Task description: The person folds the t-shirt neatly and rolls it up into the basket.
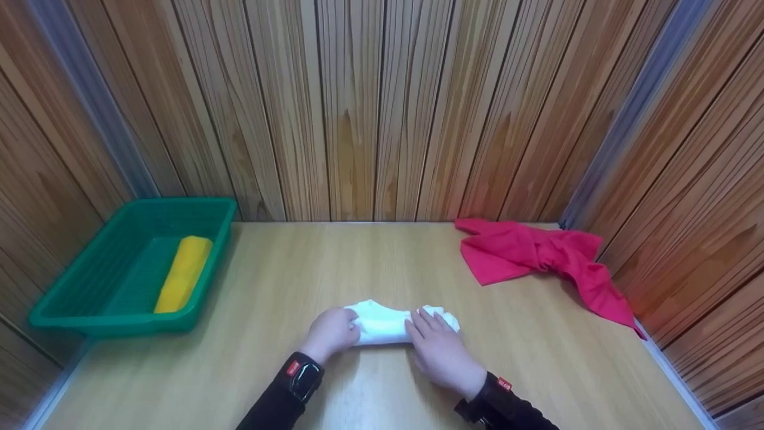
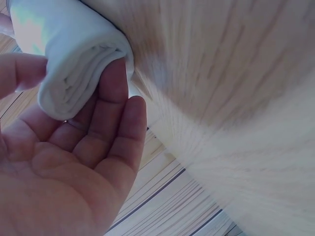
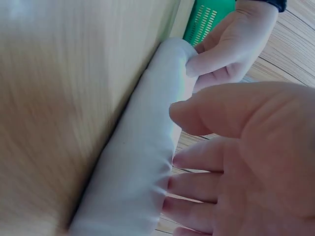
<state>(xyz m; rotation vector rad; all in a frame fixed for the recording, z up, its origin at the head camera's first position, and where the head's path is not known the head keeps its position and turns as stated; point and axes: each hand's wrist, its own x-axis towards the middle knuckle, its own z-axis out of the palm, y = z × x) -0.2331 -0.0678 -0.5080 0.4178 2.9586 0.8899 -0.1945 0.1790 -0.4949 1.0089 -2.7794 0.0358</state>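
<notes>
A white cloth [image 1: 382, 325], rolled into a thick bundle, lies crosswise on the table in front of me. My left hand [image 1: 332, 333] grips its left end, thumb on one side and fingers curled around the other. Layers of the roll show at that end of the white cloth [image 2: 81, 73] in the left wrist view. Over the right part, my right hand [image 1: 440, 352] rests with its fingers fairly straight on top. In the right wrist view, the right fingertips touch the long side of the white cloth [image 3: 138, 147], the thumb close by.
At the left stands a green plastic basket [image 1: 113, 325] with a yellow rolled cloth [image 1: 184, 275] inside. A crumpled red cloth [image 1: 537, 251] lies at the back right, near the corner. Wood-panelled walls [image 1: 352, 107] border the table [image 1: 286, 263] at the back and both sides.
</notes>
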